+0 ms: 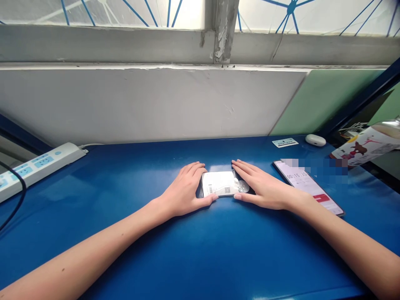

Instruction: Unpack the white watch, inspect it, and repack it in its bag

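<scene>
Two slim forearms [103,246] show bare above the blue bench [93,175], right down to its near edge (both lower corners). Left grip [184,189] and right grip [262,187] carry short, plain nails.

Blue table [125,175] in front of me, kinda shiny. Far left on it there's a white power strip [37,164] with pale blue sockets, and a black cable [19,196] curves across its near end. Off to my right a phone [308,187] lies flat, screen lit with a timer on it. Near the back edge sit a small white card [285,142] and, just beside it, a white oval case [315,140]. A colourful printed carton [368,146] lies tilted at the right edge. White wall [140,104] behind, green panel [325,100] to its right, window [156,12] with blue lines up top.
</scene>
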### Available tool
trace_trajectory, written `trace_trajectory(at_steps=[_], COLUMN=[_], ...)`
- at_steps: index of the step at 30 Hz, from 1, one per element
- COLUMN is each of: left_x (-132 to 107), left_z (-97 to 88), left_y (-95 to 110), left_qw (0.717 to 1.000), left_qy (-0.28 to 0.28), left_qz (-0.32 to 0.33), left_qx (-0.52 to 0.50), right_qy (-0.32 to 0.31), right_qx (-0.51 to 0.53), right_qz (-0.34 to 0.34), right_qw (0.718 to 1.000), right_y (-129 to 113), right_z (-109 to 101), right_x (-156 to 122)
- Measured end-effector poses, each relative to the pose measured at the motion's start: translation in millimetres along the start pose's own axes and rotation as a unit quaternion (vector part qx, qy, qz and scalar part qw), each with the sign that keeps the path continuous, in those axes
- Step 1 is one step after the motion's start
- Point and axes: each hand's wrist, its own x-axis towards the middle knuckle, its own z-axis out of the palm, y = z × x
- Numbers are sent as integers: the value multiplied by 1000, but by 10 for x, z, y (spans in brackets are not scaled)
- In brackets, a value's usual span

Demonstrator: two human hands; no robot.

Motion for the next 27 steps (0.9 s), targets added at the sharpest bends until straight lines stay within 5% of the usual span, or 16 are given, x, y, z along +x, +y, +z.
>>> trace_trajectory(at_steps=[16, 27], left_x=[-25, -16], left_z=[2, -11], left_y=[3, 0], left_qw=[999, 998], left_qy=[-20, 0], left_qz=[14, 57], left_qx=[31, 14], right_qy=[11, 108], right_qx=[3, 26], right_qz=[-17, 18], right_qw=[1000, 994], right_y=[-48, -221], right_z=[-33, 78], right_x=[6, 52])
